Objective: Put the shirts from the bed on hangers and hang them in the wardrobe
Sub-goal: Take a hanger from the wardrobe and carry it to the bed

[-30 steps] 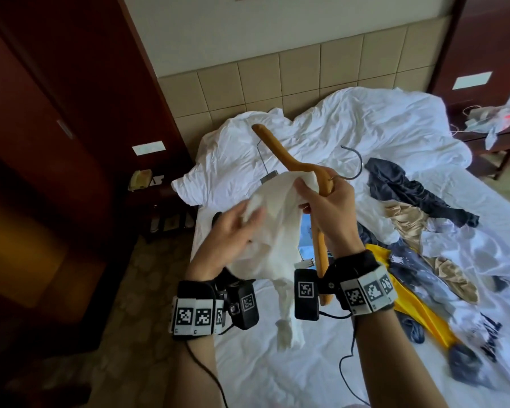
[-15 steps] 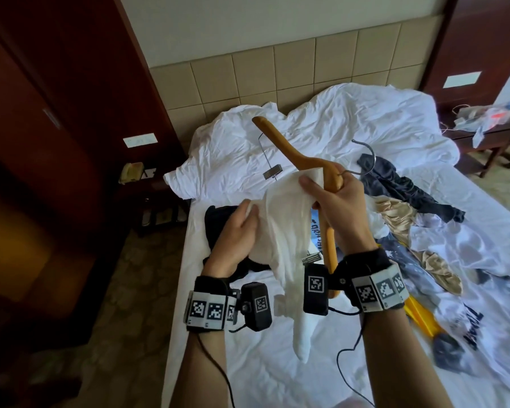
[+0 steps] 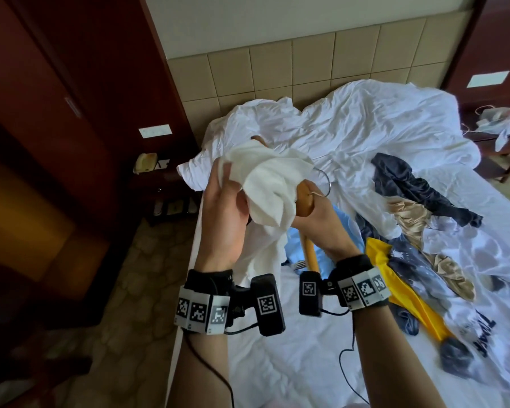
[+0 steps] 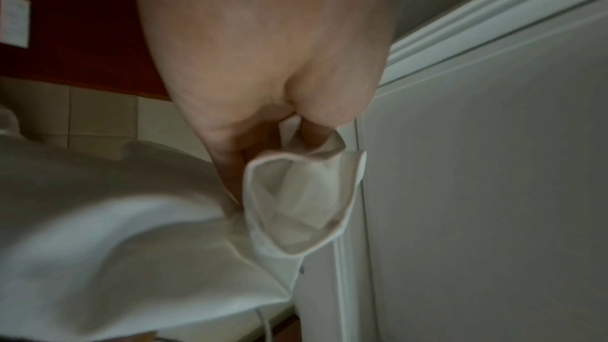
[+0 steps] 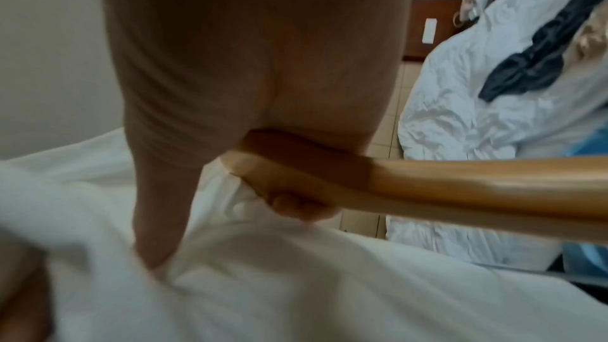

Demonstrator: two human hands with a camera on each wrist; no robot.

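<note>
Now draped over the upper arm of the wooden hanger (image 3: 305,201), where half a second ago hanging below it: the white shirt (image 3: 273,184), with only the tip of that hanger arm showing above the cloth.

Left hand (image 3: 226,207): gripping a bunched fold of the white shirt, fingers curled round the fabric; in the left wrist view, a hemmed opening of the white shirt (image 4: 296,204) standing open just beyond the fingers.

Right hand (image 3: 317,222): clamped on the wooden hanger near its middle, thumb pressing into the white shirt (image 5: 263,269) in the right wrist view, lower hanger arm (image 5: 477,186) extending back toward the wrist.

Metal hook (image 3: 324,184): projecting to the right of the cloth.

Both hands held close together above the near left part of the bed (image 3: 277,363).

Lying further right on the bed: dark garment (image 3: 418,187), beige garment (image 3: 409,219), yellow garment (image 3: 395,278), light blue garment (image 3: 339,231).
</note>
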